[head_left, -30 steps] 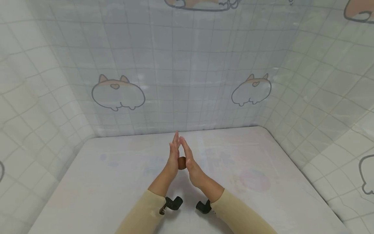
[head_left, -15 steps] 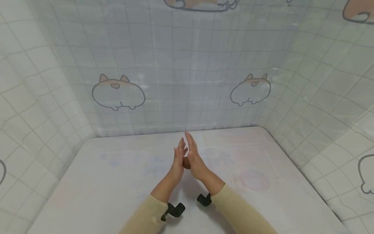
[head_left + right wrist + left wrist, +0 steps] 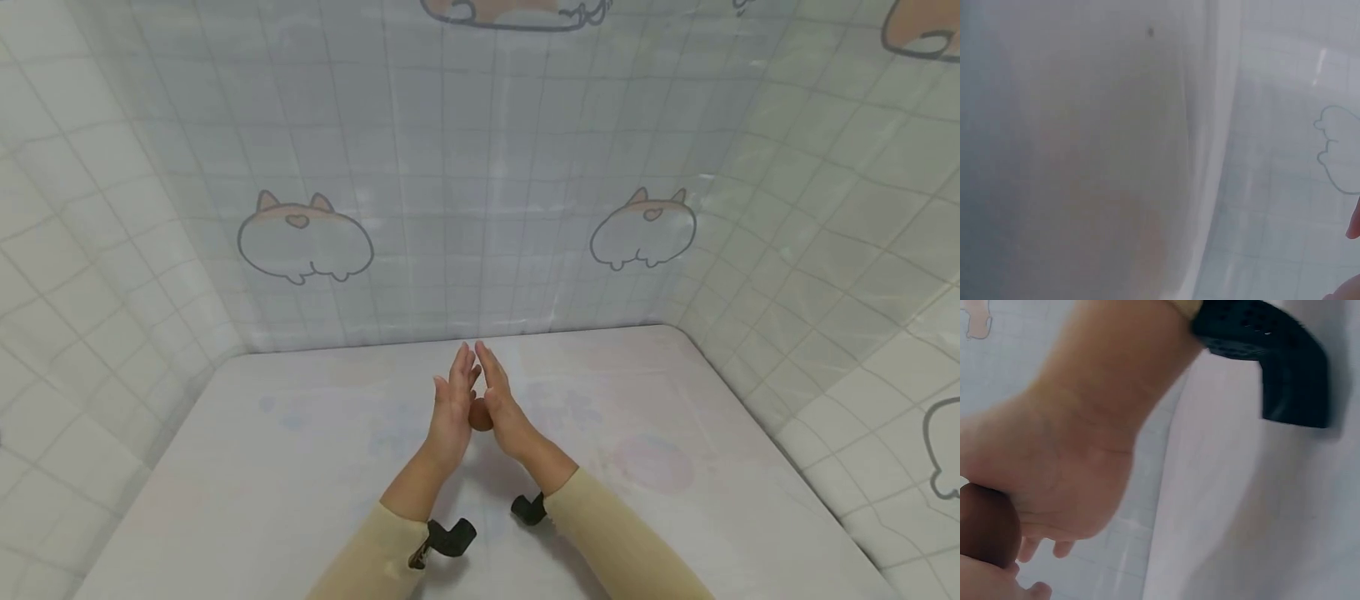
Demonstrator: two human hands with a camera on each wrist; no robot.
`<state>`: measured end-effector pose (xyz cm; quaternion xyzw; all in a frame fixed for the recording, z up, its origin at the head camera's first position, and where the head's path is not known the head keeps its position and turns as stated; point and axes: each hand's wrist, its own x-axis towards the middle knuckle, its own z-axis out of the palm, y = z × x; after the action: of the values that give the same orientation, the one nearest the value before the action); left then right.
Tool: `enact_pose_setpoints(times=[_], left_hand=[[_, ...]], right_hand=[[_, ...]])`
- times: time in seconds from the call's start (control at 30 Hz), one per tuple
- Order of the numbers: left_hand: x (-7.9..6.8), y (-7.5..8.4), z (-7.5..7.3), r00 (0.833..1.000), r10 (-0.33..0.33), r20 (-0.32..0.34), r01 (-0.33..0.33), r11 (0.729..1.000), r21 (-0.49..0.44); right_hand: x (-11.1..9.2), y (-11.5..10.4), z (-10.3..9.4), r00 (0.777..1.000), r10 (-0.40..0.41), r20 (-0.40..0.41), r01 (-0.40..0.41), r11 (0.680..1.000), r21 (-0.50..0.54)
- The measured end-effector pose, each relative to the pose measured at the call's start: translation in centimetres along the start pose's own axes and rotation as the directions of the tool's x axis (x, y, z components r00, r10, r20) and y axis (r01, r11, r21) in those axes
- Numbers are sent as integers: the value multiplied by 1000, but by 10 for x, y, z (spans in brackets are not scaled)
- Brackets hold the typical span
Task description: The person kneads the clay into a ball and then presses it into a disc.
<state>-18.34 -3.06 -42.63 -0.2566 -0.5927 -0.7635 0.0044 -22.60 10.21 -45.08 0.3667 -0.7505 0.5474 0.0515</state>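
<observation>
A smooth brown ball [image 3: 481, 414] sits between two palms above the table, in the middle of the head view. My left hand [image 3: 452, 417] presses it from the left, fingers straight and pointing away. From the other side my right hand [image 3: 508, 421] presses too, its fingers also straight. The fingertips of both hands come close together ahead of the ball. In the left wrist view, the ball [image 3: 988, 525] is squeezed between the left palm [image 3: 1066, 475] and part of the right hand [image 3: 985, 581]. Only a bit of a hand [image 3: 1347, 290] shows at the right wrist view's edge.
The white table [image 3: 300, 483] has faint coloured prints. Behind it rises a gridded sheet [image 3: 480, 208] with cartoon animal drawings, and similar sheets flank both sides. Black camera mounts [image 3: 452, 537] jut inward from both wrists, low over the table.
The hands slide against each other: the right went forward and the left back, then the left came forward again. The ball has shifted slightly right and stays between the palms.
</observation>
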Motion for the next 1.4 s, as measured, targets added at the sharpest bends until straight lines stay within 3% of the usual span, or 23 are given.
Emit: enact_pose_setpoints(times=[0.13, 0.23, 0.57, 0.77, 0.93, 1.17, 1.4], left_hand=[[3, 6, 0, 999, 33, -35, -31, 999, 36], [4, 9, 0, 997, 19, -73, -12, 995, 96], [9, 5, -7, 977, -126, -174, 159, 967, 197], [9, -5, -10, 958, -219, -184, 258, 938, 231], [7, -12, -10, 945, -276, -174, 314, 916, 249], [2, -20, -6, 946, -296, -134, 323, 901, 290], [4, -19, -1, 965, -258, -45, 260, 926, 272]], right_hand=[[-2, -2, 2, 997, -73, 14, 74, 997, -15], [-5, -4, 4, 991, -128, 33, 128, 992, -8], [-9, -18, 11, 961, -262, 84, 258, 964, 60], [-13, -24, 13, 963, -267, 36, 263, 961, 90], [-8, -31, 9, 952, -306, -26, 307, 946, 105], [5, -32, -1, 977, -197, -79, 200, 979, 37], [14, -21, -9, 996, -71, -46, 74, 995, 66]])
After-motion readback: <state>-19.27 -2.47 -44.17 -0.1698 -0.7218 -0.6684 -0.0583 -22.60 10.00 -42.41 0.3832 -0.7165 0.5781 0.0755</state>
